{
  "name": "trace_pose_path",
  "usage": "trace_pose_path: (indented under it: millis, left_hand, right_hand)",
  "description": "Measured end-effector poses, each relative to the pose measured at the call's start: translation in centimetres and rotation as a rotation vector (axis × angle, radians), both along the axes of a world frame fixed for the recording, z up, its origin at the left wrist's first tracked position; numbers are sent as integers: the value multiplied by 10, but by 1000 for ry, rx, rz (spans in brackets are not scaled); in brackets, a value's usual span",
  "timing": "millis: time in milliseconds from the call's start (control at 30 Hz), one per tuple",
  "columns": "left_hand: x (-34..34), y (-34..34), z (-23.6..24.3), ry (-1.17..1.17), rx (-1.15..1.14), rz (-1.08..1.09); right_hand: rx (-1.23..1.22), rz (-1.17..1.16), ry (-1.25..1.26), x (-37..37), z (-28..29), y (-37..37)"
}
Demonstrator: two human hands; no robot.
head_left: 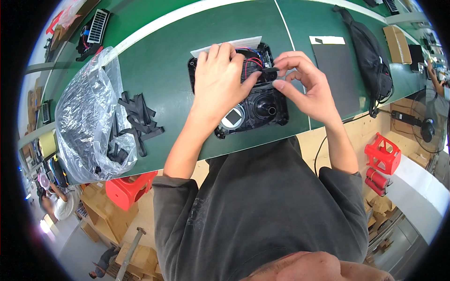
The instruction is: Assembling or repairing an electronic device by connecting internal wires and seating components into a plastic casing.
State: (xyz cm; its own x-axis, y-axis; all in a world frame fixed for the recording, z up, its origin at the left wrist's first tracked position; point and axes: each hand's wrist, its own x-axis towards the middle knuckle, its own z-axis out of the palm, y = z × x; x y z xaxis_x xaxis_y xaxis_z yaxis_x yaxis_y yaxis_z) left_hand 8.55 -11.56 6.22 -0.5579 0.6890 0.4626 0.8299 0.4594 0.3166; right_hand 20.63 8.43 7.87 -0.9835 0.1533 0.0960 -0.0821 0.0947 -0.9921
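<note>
An opened black plastic housing (262,119) lies on the green bench, with red and blue wires, a round black fitting (265,110) and a silver-rimmed round part (233,124). A pale panel (201,50) lines its far side. My left hand (220,79) grips the housing's upper left, fingers bent over it and thumb pointing right, hiding what is beneath. My right hand (304,86) is at the upper right, fingers curled at a small black piece (269,72) beside the wires, which it appears to hold.
A clear bag (79,126) and black straps (140,119) lie left on the green bench (168,93). Right are a dark board (335,79), a black bag (368,70) and cardboard box (397,44). Red stools (382,152) stand below. Other people (61,206) appear at the edges.
</note>
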Motion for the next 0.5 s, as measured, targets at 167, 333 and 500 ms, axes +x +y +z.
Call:
trace_pose_path:
  millis: [167,333,500]
  left_hand:
    - [14,13,-4,-114,-64,133]
    - [14,12,-8,-121,-48,194]
    - [9,3,-13,-154,96,92]
  right_hand:
    - [211,-58,68,-10,-5,-8]
    - [307,-137,113,-18,-11,-13]
    - [411,-141,204,-19,-18,-21]
